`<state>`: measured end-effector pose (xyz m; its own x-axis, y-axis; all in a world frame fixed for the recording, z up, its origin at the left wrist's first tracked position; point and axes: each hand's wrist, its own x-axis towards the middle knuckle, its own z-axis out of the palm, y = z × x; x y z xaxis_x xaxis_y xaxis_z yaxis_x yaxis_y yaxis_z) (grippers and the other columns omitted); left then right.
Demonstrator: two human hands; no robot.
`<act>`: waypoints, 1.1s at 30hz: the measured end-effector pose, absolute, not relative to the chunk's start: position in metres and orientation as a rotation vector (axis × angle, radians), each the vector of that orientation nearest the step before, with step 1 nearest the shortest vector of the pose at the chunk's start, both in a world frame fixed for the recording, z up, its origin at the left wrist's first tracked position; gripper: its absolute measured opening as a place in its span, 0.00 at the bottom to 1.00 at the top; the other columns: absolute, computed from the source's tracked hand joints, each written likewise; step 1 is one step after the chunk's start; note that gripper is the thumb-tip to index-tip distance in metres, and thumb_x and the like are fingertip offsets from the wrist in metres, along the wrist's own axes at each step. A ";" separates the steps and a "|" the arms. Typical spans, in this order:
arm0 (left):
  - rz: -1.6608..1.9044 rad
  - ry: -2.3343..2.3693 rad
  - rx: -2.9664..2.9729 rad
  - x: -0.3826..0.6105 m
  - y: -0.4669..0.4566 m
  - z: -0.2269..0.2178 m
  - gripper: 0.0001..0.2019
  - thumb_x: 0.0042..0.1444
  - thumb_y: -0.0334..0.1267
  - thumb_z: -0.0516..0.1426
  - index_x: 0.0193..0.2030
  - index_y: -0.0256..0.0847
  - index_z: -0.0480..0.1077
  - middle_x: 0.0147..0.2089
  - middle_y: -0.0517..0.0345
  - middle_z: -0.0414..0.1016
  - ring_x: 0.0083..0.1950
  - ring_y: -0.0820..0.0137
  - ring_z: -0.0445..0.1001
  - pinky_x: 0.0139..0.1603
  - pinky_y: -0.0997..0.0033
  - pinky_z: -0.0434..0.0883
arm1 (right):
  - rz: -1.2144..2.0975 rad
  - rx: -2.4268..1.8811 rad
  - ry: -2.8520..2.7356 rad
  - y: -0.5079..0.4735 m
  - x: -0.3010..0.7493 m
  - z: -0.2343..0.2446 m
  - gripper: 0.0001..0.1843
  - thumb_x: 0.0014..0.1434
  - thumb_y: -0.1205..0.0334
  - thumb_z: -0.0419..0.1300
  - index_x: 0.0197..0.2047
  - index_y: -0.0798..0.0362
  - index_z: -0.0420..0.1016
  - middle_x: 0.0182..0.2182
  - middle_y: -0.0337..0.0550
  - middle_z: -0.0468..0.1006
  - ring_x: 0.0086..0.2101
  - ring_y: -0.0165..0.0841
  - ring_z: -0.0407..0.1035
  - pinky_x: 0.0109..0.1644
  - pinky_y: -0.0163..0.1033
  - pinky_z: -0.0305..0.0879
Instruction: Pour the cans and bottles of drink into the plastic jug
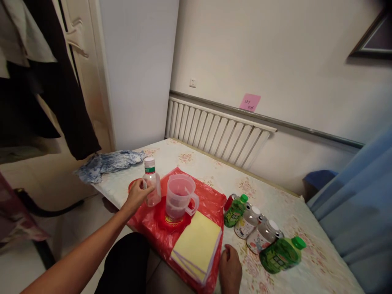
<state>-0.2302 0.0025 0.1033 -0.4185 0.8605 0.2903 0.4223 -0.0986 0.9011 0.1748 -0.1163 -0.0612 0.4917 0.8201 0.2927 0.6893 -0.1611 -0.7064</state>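
My left hand (140,193) is closed around the side of a clear plastic bottle (153,196) with a white cap and a green-and-red band. The bottle is upright, at the left of a red plastic sheet (211,195). Just right of it, a translucent measuring jug (180,192) with a handle stands on a round red piece, whose kind I cannot tell. A stack of yellow paper (199,243) lies on the sheet in front of the jug. Beside the stack's right edge my right hand (230,267) rests with curled fingers and nothing visible in them.
To the right stand green-capped bottles (280,255), white-capped bottles (261,237) and several cans on the floral tablecloth (245,185). A blue-and-white cloth (112,162) lies at the far left corner. Behind are a radiator (214,128) and wall; a blue curtain (352,212) hangs right.
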 end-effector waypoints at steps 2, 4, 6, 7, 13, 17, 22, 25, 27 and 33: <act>1.517 1.629 1.411 -0.225 -0.022 0.101 0.22 0.43 0.51 0.63 0.42 0.39 0.69 0.40 0.55 0.77 0.42 0.60 0.75 0.43 0.62 0.72 | 0.209 -1.897 -1.218 -0.117 0.175 -0.060 0.23 0.57 0.53 0.48 0.44 0.56 0.77 0.44 0.57 0.81 0.43 0.46 0.76 0.47 0.45 0.69; 1.482 1.528 1.359 -0.213 -0.046 0.096 0.26 0.43 0.51 0.64 0.47 0.39 0.68 0.45 0.51 0.78 0.47 0.57 0.76 0.48 0.59 0.73 | 0.226 -1.887 -1.199 -0.118 0.175 -0.059 0.24 0.56 0.53 0.47 0.44 0.57 0.77 0.43 0.57 0.81 0.42 0.46 0.76 0.47 0.46 0.69; 1.452 1.474 1.306 -0.197 -0.067 0.090 0.28 0.43 0.50 0.64 0.49 0.39 0.67 0.49 0.49 0.78 0.50 0.55 0.76 0.51 0.56 0.73 | 0.246 -1.872 -1.175 -0.119 0.176 -0.056 0.24 0.55 0.52 0.48 0.43 0.57 0.77 0.42 0.57 0.82 0.42 0.46 0.76 0.47 0.46 0.69; 1.451 1.431 1.272 -0.187 -0.076 0.087 0.28 0.42 0.49 0.64 0.49 0.39 0.66 0.50 0.48 0.78 0.51 0.55 0.77 0.52 0.56 0.73 | 0.259 -1.861 -1.148 -0.119 0.177 -0.054 0.24 0.53 0.52 0.48 0.42 0.57 0.77 0.41 0.56 0.82 0.41 0.46 0.76 0.46 0.46 0.69; 1.346 1.231 1.242 -0.131 -0.113 0.069 0.25 0.44 0.45 0.62 0.49 0.41 0.64 0.51 0.47 0.77 0.53 0.55 0.77 0.53 0.55 0.74 | 0.483 -1.745 -0.899 -0.120 0.184 -0.033 0.21 0.47 0.51 0.53 0.37 0.56 0.77 0.22 0.42 0.78 0.25 0.39 0.72 0.31 0.40 0.68; 1.238 1.339 1.345 -0.103 -0.127 0.052 0.23 0.43 0.42 0.59 0.48 0.43 0.64 0.46 0.53 0.78 0.48 0.57 0.78 0.50 0.56 0.75 | 0.564 -1.671 -0.947 -0.122 0.167 -0.001 0.20 0.48 0.50 0.56 0.38 0.56 0.77 0.18 0.36 0.73 0.21 0.33 0.68 0.25 0.36 0.64; 1.090 1.403 1.523 -0.078 -0.145 0.038 0.19 0.40 0.38 0.58 0.43 0.45 0.66 0.40 0.59 0.77 0.43 0.60 0.76 0.43 0.63 0.75 | 0.858 -1.277 -1.150 -0.130 0.124 0.064 0.21 0.53 0.51 0.60 0.45 0.56 0.74 0.27 0.37 0.73 0.24 0.29 0.67 0.28 0.33 0.66; 1.021 1.337 1.606 -0.072 -0.154 0.035 0.21 0.42 0.39 0.60 0.46 0.45 0.66 0.40 0.58 0.77 0.41 0.61 0.76 0.42 0.65 0.74 | 0.847 -1.232 -1.298 -0.136 0.112 0.092 0.25 0.56 0.50 0.59 0.53 0.56 0.73 0.33 0.40 0.74 0.26 0.28 0.66 0.29 0.33 0.65; 0.978 1.277 1.645 -0.073 -0.158 0.033 0.21 0.46 0.42 0.61 0.48 0.44 0.66 0.42 0.56 0.78 0.41 0.61 0.77 0.42 0.65 0.73 | 0.749 -1.284 -1.424 -0.139 0.110 0.100 0.25 0.57 0.50 0.60 0.53 0.56 0.74 0.34 0.40 0.74 0.25 0.28 0.65 0.30 0.33 0.65; 0.912 1.313 1.710 -0.083 -0.164 0.023 0.21 0.47 0.41 0.61 0.49 0.44 0.68 0.43 0.55 0.78 0.42 0.61 0.76 0.42 0.65 0.72 | 0.511 -1.441 -1.726 -0.145 0.113 0.104 0.13 0.58 0.55 0.61 0.40 0.54 0.79 0.32 0.43 0.77 0.32 0.33 0.67 0.36 0.35 0.62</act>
